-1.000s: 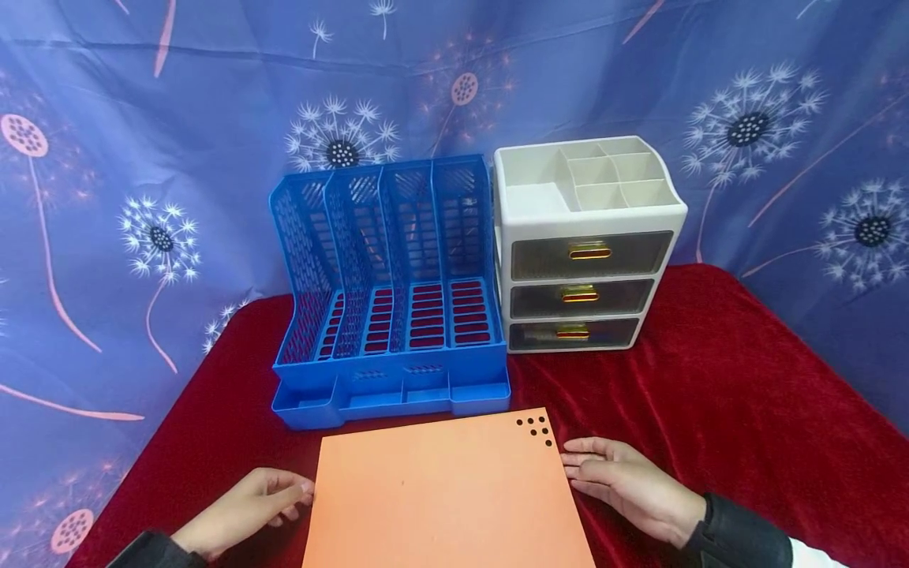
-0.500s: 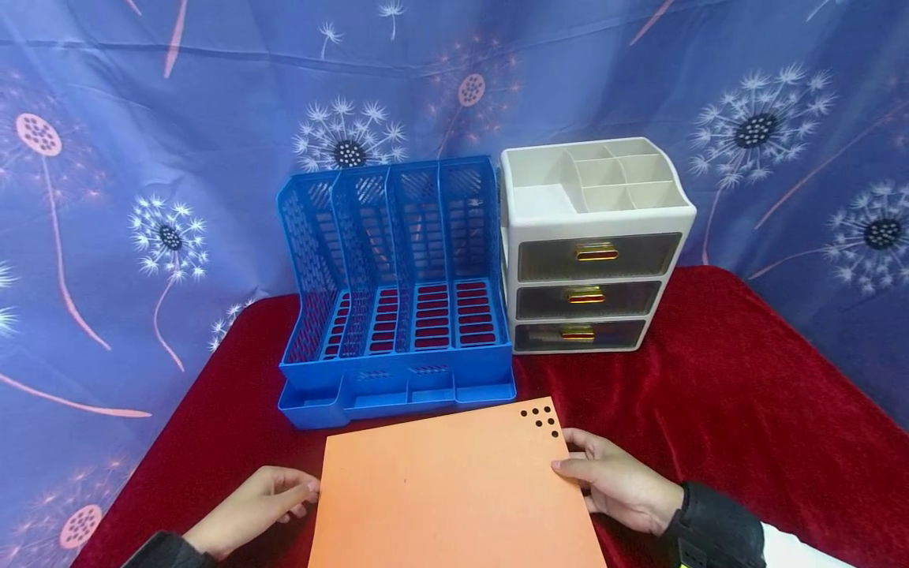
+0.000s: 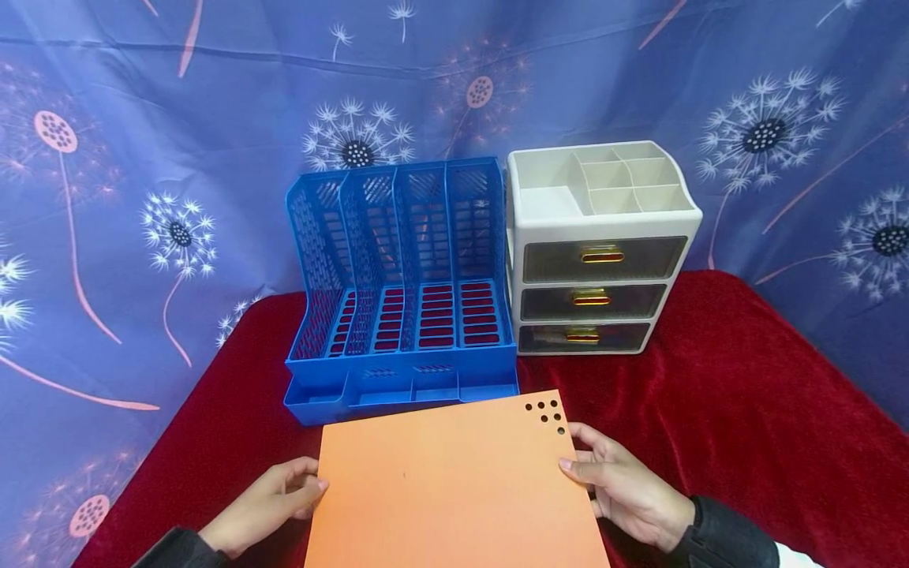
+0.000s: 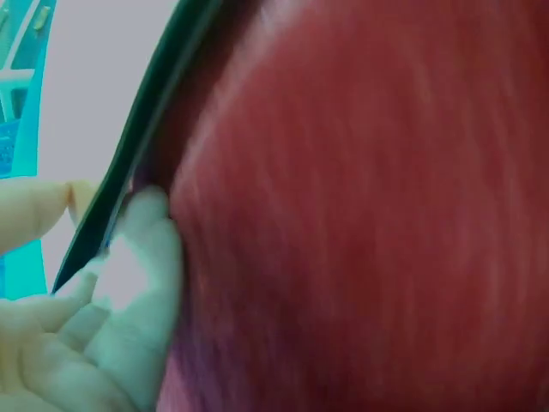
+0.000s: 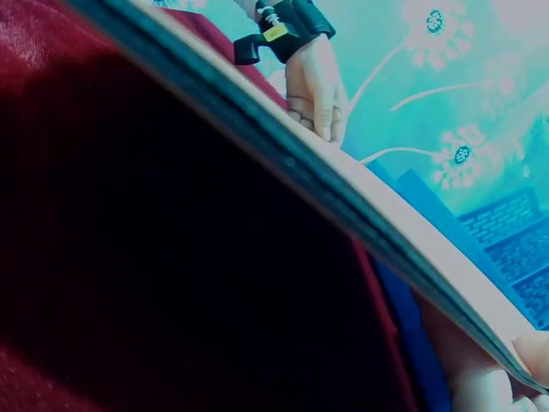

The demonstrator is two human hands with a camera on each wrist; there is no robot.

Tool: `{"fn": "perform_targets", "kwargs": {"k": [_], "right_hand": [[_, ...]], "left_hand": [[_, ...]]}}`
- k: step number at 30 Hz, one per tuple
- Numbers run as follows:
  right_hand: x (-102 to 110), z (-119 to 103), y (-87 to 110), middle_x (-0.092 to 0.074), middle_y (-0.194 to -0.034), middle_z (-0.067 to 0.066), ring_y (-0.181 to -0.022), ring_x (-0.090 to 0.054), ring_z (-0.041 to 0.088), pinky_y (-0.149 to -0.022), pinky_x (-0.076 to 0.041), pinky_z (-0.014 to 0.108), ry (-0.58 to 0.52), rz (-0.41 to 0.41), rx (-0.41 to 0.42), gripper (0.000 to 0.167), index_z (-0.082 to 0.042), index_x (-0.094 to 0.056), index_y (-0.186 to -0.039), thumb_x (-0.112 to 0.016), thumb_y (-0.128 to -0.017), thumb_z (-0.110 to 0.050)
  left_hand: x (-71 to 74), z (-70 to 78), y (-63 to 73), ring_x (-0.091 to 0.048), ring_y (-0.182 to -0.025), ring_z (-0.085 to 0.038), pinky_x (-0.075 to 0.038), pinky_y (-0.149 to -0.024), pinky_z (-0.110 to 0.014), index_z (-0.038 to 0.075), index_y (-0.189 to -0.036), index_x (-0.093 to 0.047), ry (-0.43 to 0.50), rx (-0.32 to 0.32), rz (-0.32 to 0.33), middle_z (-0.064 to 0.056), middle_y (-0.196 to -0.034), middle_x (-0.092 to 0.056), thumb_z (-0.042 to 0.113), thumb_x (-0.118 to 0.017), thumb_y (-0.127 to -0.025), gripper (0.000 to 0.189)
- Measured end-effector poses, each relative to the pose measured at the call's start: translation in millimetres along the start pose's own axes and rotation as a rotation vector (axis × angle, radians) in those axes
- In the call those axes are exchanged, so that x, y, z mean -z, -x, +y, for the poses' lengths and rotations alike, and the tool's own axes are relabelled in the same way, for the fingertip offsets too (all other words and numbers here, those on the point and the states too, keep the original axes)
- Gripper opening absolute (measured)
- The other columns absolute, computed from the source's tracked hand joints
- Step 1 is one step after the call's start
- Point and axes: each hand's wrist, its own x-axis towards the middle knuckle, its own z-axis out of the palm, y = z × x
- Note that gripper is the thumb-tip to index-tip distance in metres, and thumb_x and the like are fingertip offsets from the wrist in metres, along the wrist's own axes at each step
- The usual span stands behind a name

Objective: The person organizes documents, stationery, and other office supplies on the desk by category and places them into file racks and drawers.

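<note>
A flat orange board (image 3: pixel 447 481) with black dots (image 3: pixel 544 411) at its far right corner lies across the bottom of the head view, its near end cut off. My left hand (image 3: pixel 273 501) pinches its left edge, thumb on top and fingers beneath; the left wrist view shows these fingers (image 4: pixel 141 283) under the dark edge. On the right edge, below the dots, my right hand (image 3: pixel 632 489) grips with the thumb on top. In the right wrist view the board (image 5: pixel 343 193) is seen edge-on, raised off the cloth, with a dark layered side.
Behind the board stands a blue file rack (image 3: pixel 405 363) with upright slots and small front trays. To its right is a white drawer organizer (image 3: pixel 604 225) with three dark drawers. Red cloth (image 3: pixel 710 394) covers the table, and a blue patterned curtain (image 3: pixel 234 102) hangs behind.
My right hand has closed on the board's right edge, then my left hand on its left edge. The board's far edge has risen slightly toward the rack, overlapping its front tray in view.
</note>
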Motion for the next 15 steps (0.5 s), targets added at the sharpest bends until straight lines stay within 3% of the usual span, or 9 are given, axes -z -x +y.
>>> {"fn": "perform_targets", "kwargs": {"k": [3, 8, 15], "right_hand": [[0.9, -0.4, 5.4, -0.062, -0.109, 0.010, -0.097, -0.066, 0.024, -0.078, -0.050, 0.050, -0.021, -0.033, 0.030, 0.033, -0.012, -0.036, -0.129, -0.045, -0.098, -0.004], [1.9, -6.4, 14.3, -0.063, -0.110, 0.010, -0.099, -0.065, 0.026, -0.079, -0.049, 0.051, -0.008, -0.050, 0.081, 0.033, -0.015, -0.037, -0.128, -0.043, -0.098, -0.002], [-0.3, -19.8, 20.9, -0.064, -0.112, 0.009, -0.099, -0.065, 0.025, -0.079, -0.051, 0.048, 0.049, -0.013, 0.166, 0.036, -0.018, -0.036, -0.129, -0.043, -0.098, -0.001]], "left_hand": [[-5.5, 3.7, 1.7, -0.057, -0.081, -0.022, -0.053, -0.077, -0.040, -0.010, -0.117, -0.043, 0.059, 0.006, 0.016, -0.007, -0.085, -0.057, 0.025, -0.056, -0.095, 0.043], [-12.8, 10.7, 4.4, -0.062, -0.085, -0.025, -0.054, -0.073, -0.044, -0.013, -0.124, -0.037, 0.119, -0.021, 0.083, -0.012, -0.095, -0.061, 0.021, -0.059, -0.093, 0.051], [-17.1, 31.3, 4.5, -0.062, -0.082, -0.023, -0.055, -0.069, -0.040, -0.011, -0.126, -0.038, 0.066, -0.072, 0.213, -0.015, -0.099, -0.061, 0.022, -0.062, -0.092, 0.053]]}}
